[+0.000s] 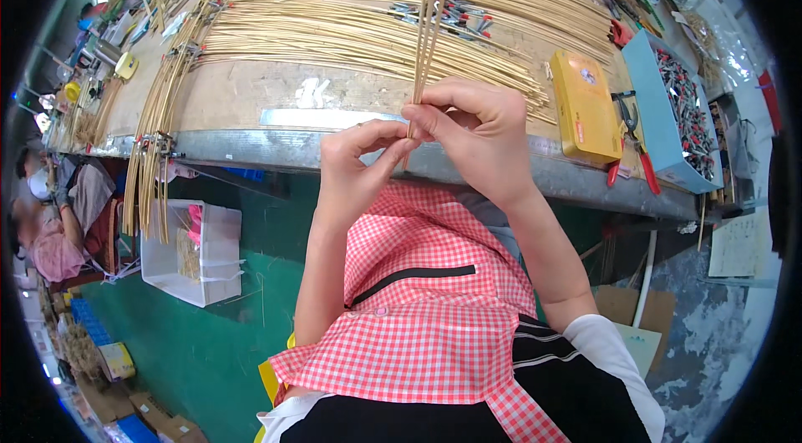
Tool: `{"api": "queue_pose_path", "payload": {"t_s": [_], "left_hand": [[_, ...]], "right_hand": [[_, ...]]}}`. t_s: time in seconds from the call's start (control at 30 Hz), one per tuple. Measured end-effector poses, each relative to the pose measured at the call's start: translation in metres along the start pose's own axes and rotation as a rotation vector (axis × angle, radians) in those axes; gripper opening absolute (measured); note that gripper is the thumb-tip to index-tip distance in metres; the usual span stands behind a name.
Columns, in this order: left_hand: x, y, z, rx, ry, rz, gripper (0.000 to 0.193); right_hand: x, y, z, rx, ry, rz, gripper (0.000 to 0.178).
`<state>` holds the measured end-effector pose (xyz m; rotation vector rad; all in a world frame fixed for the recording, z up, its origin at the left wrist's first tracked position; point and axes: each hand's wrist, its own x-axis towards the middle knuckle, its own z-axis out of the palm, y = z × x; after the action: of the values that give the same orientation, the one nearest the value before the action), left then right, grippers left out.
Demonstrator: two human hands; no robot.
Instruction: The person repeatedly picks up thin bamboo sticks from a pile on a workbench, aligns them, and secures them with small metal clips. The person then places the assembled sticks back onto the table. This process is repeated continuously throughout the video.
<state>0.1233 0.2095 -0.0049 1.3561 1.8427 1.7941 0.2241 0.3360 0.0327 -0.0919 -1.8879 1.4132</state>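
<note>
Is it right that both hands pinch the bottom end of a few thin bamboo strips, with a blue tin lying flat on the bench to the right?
Not quite. The tin is yellow, not blue; the head view shows it flat on the bench. The rest holds: left hand and right hand pinch the bottom end of the bamboo strips.

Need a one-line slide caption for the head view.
Both hands pinch thin bamboo strips upright above a workbench.
</note>
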Motion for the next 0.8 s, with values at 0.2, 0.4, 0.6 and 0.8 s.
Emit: {"api": "queue_pose_path", "payload": {"t_s": [0.2, 0.4, 0.6, 0.8], "left_hand": [[-0.003, 0.003, 0.007, 0.059, 0.152, 0.047, 0.012], [-0.002, 0.009, 0.002, 0.506, 0.236, 0.237, 0.014], [-0.008, 0.002, -0.013, 0.494, 0.229, 0.122, 0.009], [-0.029, -0.021, -0.032, 0.159, 0.307, -0.126, 0.02]], "right_hand": [[0.005, -0.006, 0.017, 0.283, 0.156, 0.222, 0.006], [0.003, 0.017, 0.03, 0.124, 0.221, 0.192, 0.012], [0.007, 0.04, 0.023, 0.121, 0.055, 0.231, 0.02], [0.09, 0.119, -0.062, -0.888, 0.078, -0.054, 0.02]]}}
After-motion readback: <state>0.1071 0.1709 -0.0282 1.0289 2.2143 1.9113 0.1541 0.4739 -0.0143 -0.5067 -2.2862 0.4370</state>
